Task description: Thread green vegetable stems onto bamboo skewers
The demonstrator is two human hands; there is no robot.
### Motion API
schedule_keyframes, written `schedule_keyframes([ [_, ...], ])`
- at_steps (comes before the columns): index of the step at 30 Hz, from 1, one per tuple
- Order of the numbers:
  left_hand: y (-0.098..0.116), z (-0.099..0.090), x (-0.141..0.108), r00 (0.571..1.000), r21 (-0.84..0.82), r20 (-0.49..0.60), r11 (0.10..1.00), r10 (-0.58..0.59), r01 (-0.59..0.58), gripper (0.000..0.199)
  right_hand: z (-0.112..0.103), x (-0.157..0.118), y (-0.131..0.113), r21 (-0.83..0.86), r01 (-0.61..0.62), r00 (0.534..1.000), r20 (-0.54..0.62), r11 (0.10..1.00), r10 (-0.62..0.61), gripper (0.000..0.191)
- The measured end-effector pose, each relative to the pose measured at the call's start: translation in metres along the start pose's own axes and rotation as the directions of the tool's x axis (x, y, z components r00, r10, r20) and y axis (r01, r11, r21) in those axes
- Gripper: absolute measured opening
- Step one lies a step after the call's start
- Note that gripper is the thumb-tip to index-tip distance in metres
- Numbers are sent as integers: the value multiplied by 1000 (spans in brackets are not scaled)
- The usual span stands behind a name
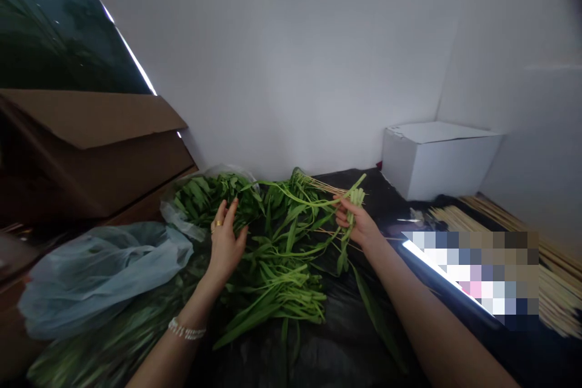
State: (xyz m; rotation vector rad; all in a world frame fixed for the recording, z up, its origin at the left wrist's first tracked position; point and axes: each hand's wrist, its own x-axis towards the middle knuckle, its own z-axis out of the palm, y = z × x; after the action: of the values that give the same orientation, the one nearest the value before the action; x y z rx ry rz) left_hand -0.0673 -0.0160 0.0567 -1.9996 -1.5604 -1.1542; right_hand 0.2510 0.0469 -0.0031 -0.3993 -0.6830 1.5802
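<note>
Bare forearms (418, 303) reach in from the lower edge over a black-covered surface (341, 345), with a white bracelet (186, 328) on the left wrist. Apart from each other, the hands do different work: the right hand (357, 224) is clasped around a small bunch of green stems (356, 199), cut ends up, leaves trailing below and to the left. The left hand (227, 245), a gold ring (219, 224) on one finger, has its fingers parted over leafy greens (209, 194) in a clear plastic bag (170, 212); whether it touches them I cannot tell. Between and below the hands, a pile of stemmed greens (300, 294) lies on the surface, stem ends toward the right. Left of it sits a bluish plastic bag (104, 273), near a cardboard box (109, 173). Far right are a white box (436, 157) and thin sticks (561, 300).
</note>
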Motion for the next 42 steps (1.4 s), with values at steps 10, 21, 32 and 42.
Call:
schedule_keyframes([
  [10, 28, -3, 8, 984, -47, -153, 994, 94, -102, 9, 11, -4, 11, -152, 54, 998, 30, 987, -50, 29],
  [21, 57, 18, 14, 916, -67, 122, 924, 383, -377, 17, 16, -8, 26, -230, -21, 999, 43, 973, 32, 32],
  [32, 57, 29, 10, 882, 42, 215, 898, 420, -438, 16, 22, -10, 26, -203, -60, 997, 29, 977, 68, 31],
  [42, 60, 30, 8, 950, -53, 169, 965, 261, -256, 16, 23, -10, 34, -138, -92, 995, 29, 986, 96, 23],
])
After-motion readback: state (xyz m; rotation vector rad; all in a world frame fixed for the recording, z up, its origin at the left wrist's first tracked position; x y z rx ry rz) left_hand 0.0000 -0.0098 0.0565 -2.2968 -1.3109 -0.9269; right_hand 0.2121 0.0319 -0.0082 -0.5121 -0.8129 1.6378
